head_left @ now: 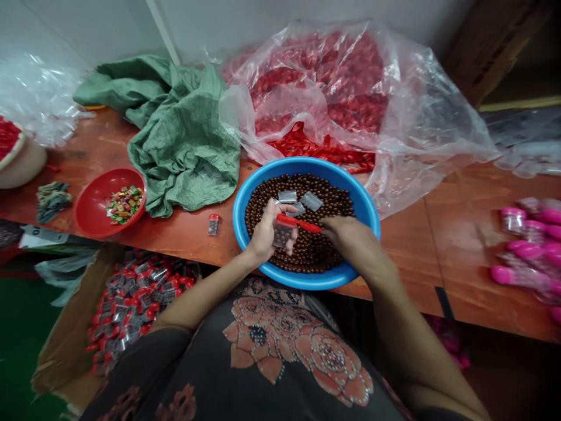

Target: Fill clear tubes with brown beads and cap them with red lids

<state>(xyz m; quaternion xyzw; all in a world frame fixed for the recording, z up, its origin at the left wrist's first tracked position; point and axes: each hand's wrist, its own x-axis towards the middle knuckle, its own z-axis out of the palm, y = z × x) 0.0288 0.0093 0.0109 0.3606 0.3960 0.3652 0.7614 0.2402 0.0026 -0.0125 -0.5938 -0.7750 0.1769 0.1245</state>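
Observation:
My left hand (263, 233) holds a small clear container (283, 234) with a red top, filled with dark balls, above the blue basin (240, 225). A red lid piece (309, 226) sticks out to the right of it, near the fingertips of my right hand (350, 237). Those fingers are bent together and partly hidden, so their grip on the red piece is not clear. Brown balls (302, 257) fill much of the basin, and several clear empty containers (311, 201) lie on top of them.
A filled container (213, 224) stands left of the basin. Further left are a red bowl (83, 204) of wrapped candies and green cloth (188, 146). Behind lies a plastic bag (307, 88) of red pieces. Pink-capped containers (526, 251) sit right; a box (65, 333) of red-capped ones is below.

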